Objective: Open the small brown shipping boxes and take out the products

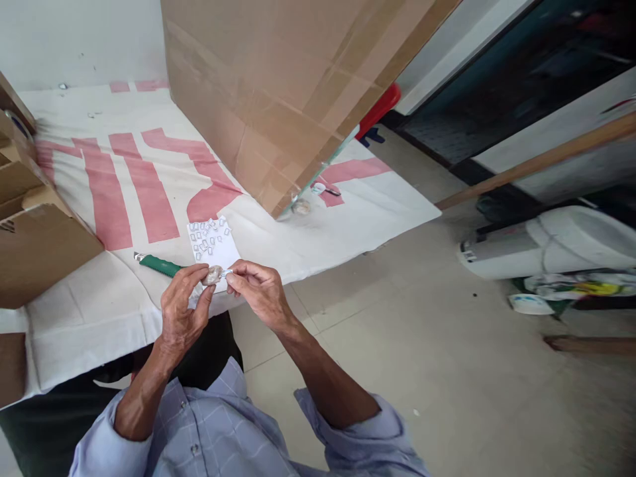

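Note:
Between the thumb and fingers of my left hand [183, 310] is a small brownish, shiny lump [213, 275]; I cannot tell what it is made of. My right hand [261, 295] pinches a tiny white-and-blue piece [226, 273] against the lump's right side, too small to name. Just beyond both hands, a white sheet of paper [226, 250] lies on the table, with several small dark-outlined rectangular pieces [210, 250] spread over its far part. A green utility knife [158, 265] rests left of the paper, its far end partly hidden by my left hand.
A large taped cardboard box [278, 99] stands on the cloth-covered table [318, 248]. Another carton [44, 252] is at the left. Beside the big box lie a small clear lump [301, 207] and a dark pen-like item [332, 191]. A white bucket [571, 242] lies at the right.

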{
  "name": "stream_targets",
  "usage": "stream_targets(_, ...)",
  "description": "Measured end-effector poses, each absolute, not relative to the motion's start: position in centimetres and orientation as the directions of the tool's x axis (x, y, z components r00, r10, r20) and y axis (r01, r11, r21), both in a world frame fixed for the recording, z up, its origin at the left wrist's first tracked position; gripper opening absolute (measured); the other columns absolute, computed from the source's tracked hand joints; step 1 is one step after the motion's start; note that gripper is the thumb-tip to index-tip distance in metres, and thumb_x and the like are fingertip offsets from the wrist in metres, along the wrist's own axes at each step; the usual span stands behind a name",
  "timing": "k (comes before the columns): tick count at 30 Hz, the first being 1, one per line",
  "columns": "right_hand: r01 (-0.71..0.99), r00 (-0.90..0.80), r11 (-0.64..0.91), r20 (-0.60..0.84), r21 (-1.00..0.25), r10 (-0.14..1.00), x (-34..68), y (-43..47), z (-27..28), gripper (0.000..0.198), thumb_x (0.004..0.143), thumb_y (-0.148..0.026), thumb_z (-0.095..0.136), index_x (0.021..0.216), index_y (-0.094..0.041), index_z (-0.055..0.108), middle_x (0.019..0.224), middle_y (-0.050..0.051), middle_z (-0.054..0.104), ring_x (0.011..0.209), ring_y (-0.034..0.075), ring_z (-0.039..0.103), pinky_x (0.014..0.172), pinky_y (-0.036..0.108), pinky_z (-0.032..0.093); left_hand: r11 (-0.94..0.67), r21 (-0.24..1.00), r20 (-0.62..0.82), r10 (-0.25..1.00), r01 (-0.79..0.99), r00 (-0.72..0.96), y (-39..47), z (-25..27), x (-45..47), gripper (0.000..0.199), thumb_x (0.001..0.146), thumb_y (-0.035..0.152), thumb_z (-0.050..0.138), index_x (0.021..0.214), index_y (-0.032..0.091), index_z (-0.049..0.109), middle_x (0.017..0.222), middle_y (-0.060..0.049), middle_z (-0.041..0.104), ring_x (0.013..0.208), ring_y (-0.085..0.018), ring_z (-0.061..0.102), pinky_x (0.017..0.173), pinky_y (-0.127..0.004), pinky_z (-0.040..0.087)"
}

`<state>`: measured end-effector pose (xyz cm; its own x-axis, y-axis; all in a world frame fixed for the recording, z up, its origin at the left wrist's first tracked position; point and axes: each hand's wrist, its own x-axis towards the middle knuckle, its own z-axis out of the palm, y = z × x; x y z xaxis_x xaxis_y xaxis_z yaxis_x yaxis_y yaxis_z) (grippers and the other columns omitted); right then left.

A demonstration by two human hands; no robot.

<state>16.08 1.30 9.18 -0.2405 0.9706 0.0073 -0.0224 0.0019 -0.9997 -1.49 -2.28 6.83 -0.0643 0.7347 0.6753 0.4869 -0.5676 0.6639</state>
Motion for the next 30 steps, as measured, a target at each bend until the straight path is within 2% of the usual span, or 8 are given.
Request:
stream_targets(3,0.007,-0.165,0.002,0.001,-1.000,0.986,16.3,1.5,8.8,0.029,0.088,-0.046,0.077,0.074,-0.022,0.067,0.066,-0.001,0.062,0.062,0.015,0.057,0.063,0.030,0.050,-0.582,0.618,0.710,0.702,0.529,-0.056,-2.1,6.2,-1.5,0.025,0.100,0.012,0.070,0.124,0.021,0.074,0.114,-0.011,0.083,0.109,-0.024,0.080,0.097,-0.040,0.065)
stream_targets(6,0.072,-0.087,0.039,0.033,-0.997,0.996,17.3,2.5,8.4,0.028,0.090,-0.047,0.074,0.077,-0.023,0.066,0.066,-0.001,0.063,0.062,0.015,0.056,0.063,0.030,0.048,-0.500,0.718,0.617,0.779,0.484,-0.111,-1.9,5.6,-1.7,0.018,0.100,0.018,0.072,0.117,0.021,0.077,0.114,-0.012,0.083,0.109,-0.025,0.080,0.098,-0.041,0.065)
stream_targets(10,0.300,-0.164,0.226,0.183,-0.927,0.969,19.2,6.3,7.6,0.025,0.097,-0.045,0.062,0.084,-0.024,0.064,0.076,0.000,0.065,0.072,0.017,0.059,0.072,0.030,0.048,-0.206,0.968,0.222,0.969,0.142,-0.108,-1.5,4.7,-1.9,0.018,0.094,0.037,0.080,0.104,0.023,0.084,0.117,-0.012,0.083,0.109,-0.027,0.079,0.090,-0.037,0.065)
stream_targets(13,0.515,-0.311,0.346,0.205,-0.784,0.928,20.0,10.4,6.5,0.020,0.098,-0.035,0.056,0.082,-0.023,0.061,0.082,0.002,0.068,0.077,0.018,0.058,0.075,0.031,0.044,0.034,0.994,-0.035,0.999,-0.108,-0.009,-1.0,3.8,-1.9,0.028,0.084,0.047,0.090,0.094,0.021,0.086,0.119,-0.013,0.083,0.108,-0.029,0.079,0.094,-0.038,0.064)
stream_targets(16,0.677,-0.444,0.411,0.106,-0.611,0.890,20.3,13.8,5.5,0.017,0.097,-0.025,0.054,0.081,-0.022,0.060,0.087,0.004,0.070,0.080,0.019,0.057,0.077,0.031,0.041,0.161,0.967,-0.157,0.987,-0.198,0.037,-0.8,2.9,-1.9,0.035,0.074,0.049,0.097,0.090,0.020,0.086,0.119,-0.014,0.083,0.109,-0.030,0.079,0.100,-0.041,0.062)
stream_targets(21,0.741,-0.576,0.496,-0.048,-0.452,0.816,19.9,16.7,5.1,0.018,0.099,-0.021,0.053,0.084,-0.021,0.063,0.095,0.007,0.074,0.087,0.020,0.059,0.078,0.030,0.038,0.214,0.954,-0.210,0.977,-0.210,0.039,-0.8,2.4,-2.0,0.039,0.070,0.051,0.099,0.089,0.020,0.086,0.123,-0.014,0.082,0.107,-0.029,0.078,0.101,-0.041,0.061)
stream_targets(30,0.745,-0.634,0.527,-0.189,-0.408,0.750,19.6,18.2,6.2,0.015,0.095,-0.020,0.051,0.082,-0.022,0.057,0.086,0.003,0.066,0.077,0.017,0.049,0.072,0.031,0.031,0.231,0.958,-0.225,0.973,-0.173,0.051,-1.0,2.4,-2.0,0.037,0.073,0.048,0.096,0.093,0.020,0.086,0.124,-0.014,0.081,0.109,-0.029,0.077,0.102,-0.042,0.059)
